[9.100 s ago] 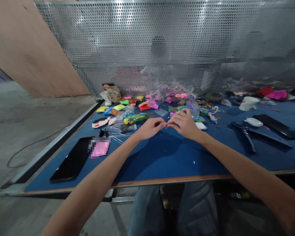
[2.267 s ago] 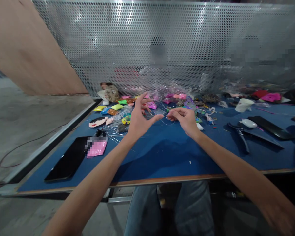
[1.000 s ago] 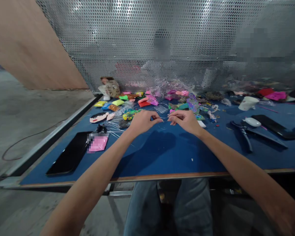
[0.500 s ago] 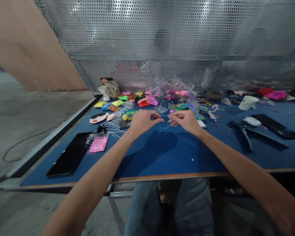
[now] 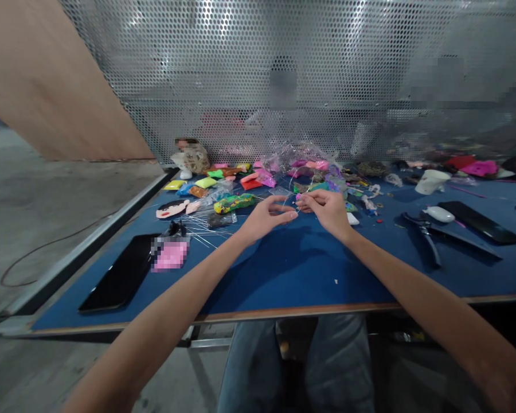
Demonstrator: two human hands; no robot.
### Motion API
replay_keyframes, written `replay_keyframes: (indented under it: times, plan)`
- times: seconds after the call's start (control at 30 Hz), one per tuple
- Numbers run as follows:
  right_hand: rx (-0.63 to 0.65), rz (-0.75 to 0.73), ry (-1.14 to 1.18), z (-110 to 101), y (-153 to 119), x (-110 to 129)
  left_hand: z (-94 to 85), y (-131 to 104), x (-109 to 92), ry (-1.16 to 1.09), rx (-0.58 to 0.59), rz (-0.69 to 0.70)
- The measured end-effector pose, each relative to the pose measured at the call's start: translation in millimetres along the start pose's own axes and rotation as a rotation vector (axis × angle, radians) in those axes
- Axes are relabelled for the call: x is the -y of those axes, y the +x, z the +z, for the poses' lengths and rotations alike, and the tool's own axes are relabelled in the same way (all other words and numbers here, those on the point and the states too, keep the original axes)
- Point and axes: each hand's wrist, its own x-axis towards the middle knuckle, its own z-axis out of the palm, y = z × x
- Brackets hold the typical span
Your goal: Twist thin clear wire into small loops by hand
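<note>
Apparently, a thin looped strand [image 5: 291,182] is being pinched in the right hand [image 5: 327,209], while the left hand [image 5: 264,219] is being held unclenched beside it; slipping is being risked by any slackened pinch, snagging by crinkled wrapping [image 5: 298,152] beyond both hands.

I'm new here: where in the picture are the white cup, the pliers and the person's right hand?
White cup [image 5: 432,182]: head view, on its side wall.
Pliers [image 5: 430,245]: head view, on the nearer handle.
Right hand [image 5: 330,210]: head view, on the back of the hand.
</note>
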Motion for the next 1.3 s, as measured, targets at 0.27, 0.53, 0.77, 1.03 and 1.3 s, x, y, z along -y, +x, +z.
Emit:
replay_keyframes:
  times: [0.27,0.53,0.77,1.03,1.3]
  plan:
    - [0.041,0.026,0.013,1.6,-0.4,-3.1,-5.5,4.0,7.0,0.049,0.028,0.185]
    - [0.197,0.144,0.020,2.1,-0.8,-4.9,-5.0,5.7,10.7,0.122,-0.017,0.295]
    - [0.225,0.204,0.120,5.9,-0.6,-0.3,4.9,1.7,2.5,0.009,-0.172,0.235]
    - [0.296,0.283,0.142,12.3,-5.4,3.0,4.4,4.1,1.8,0.125,-0.239,0.351]
    - [0.260,0.323,0.256,8.4,-2.8,-4.3,-1.3,1.8,2.2,0.218,-0.184,0.282]
